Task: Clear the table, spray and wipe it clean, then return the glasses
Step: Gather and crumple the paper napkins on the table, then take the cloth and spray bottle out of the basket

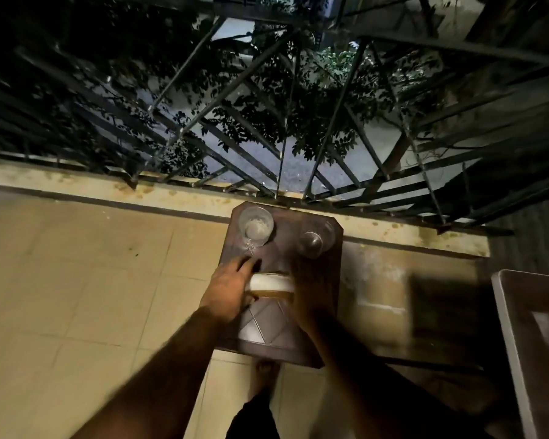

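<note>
Head view: both hands, left [227, 289] and right [311, 296], clasp a blurred cylindrical glass [271, 285] above the dark wooden table [286, 255].

Two glasses [255, 230] [317, 237] at table [279, 340] far edge (by railing [267, 128]); third, apparently glass [271, 285], nearer.

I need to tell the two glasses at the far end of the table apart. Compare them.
The left glass stands at the table's far-left corner, well lit, its rim a bright ring; the right glass stands at the far-right corner in shadow, dim and harder to make out. The left glass shows a pale bottom; the right glass looks dark inside. Both are clear, upright and untouched by either hand.
</note>
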